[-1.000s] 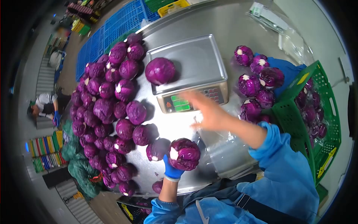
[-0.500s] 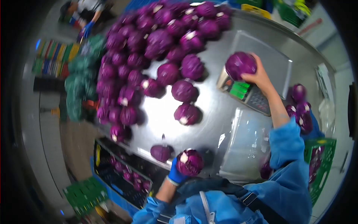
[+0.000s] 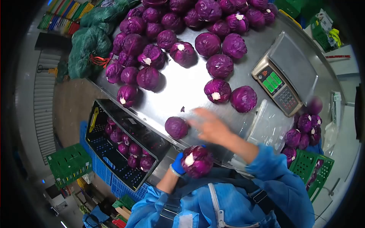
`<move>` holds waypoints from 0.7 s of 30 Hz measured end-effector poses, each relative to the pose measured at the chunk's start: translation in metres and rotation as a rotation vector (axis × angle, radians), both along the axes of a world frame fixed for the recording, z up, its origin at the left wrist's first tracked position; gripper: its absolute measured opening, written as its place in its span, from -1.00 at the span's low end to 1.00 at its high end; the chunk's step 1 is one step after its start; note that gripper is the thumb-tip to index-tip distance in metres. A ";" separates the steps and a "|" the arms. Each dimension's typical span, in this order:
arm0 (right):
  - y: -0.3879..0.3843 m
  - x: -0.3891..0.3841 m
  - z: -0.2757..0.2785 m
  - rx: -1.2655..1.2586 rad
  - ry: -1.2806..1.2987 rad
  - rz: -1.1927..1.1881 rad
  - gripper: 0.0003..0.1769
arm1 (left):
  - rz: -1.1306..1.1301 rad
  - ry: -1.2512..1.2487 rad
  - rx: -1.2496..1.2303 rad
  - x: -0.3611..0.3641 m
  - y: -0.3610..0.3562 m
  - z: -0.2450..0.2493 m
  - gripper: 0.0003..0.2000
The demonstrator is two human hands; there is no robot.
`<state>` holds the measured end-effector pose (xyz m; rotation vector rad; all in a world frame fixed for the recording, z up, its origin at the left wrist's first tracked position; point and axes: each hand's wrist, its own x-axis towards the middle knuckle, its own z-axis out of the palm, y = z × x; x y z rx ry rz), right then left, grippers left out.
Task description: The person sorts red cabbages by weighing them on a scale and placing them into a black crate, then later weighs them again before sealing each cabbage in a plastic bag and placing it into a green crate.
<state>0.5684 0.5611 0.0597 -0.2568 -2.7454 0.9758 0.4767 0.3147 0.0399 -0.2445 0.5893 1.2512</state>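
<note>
My left hand [image 3: 178, 164], in a blue glove, is closed around a red cabbage [image 3: 197, 161] with a pale cut stem, close to my body at the table's near edge. My bare right hand [image 3: 209, 126] is empty and somewhat blurred, fingers stretched out to the left. Just beyond its fingertips another red cabbage [image 3: 176, 127] lies on the steel table [image 3: 159, 102]. Farther up, a single red cabbage [image 3: 243, 99] sits left of the digital scale [image 3: 277, 85]. The scale has a lit green display and a bare platform.
Many red cabbages [image 3: 133, 45] crowd the table's far left. Clear plastic bags [image 3: 266, 123] lie below the scale. A black crate [image 3: 129, 152] with cabbages stands lower left, a green crate [image 3: 313, 171] lower right. Green net sacks [image 3: 91, 45] are beyond the left edge.
My right hand has let go of the cabbage it held over the scale, which now appears on the table left of the scale. That hand has moved down and left. My view has shifted.
</note>
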 end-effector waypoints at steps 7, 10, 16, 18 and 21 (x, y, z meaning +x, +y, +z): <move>-0.053 -0.104 -0.028 -0.154 -0.109 0.058 -0.21 | -0.015 0.058 0.226 -0.033 0.001 0.023 0.02; -0.011 -0.076 0.006 -0.577 -0.020 -0.098 -0.16 | 0.061 0.277 0.062 -0.045 -0.008 0.008 -0.05; 0.136 0.068 0.076 -0.292 0.311 -0.838 -0.02 | 0.144 0.287 -0.063 -0.056 0.040 -0.023 -0.41; 0.208 0.119 0.059 0.110 0.281 -1.023 -0.09 | 0.019 0.554 0.011 -0.067 0.058 -0.040 -0.41; 0.274 0.179 0.034 0.243 0.201 -1.226 -0.11 | -0.171 1.061 -0.018 -0.068 0.085 -0.044 -0.36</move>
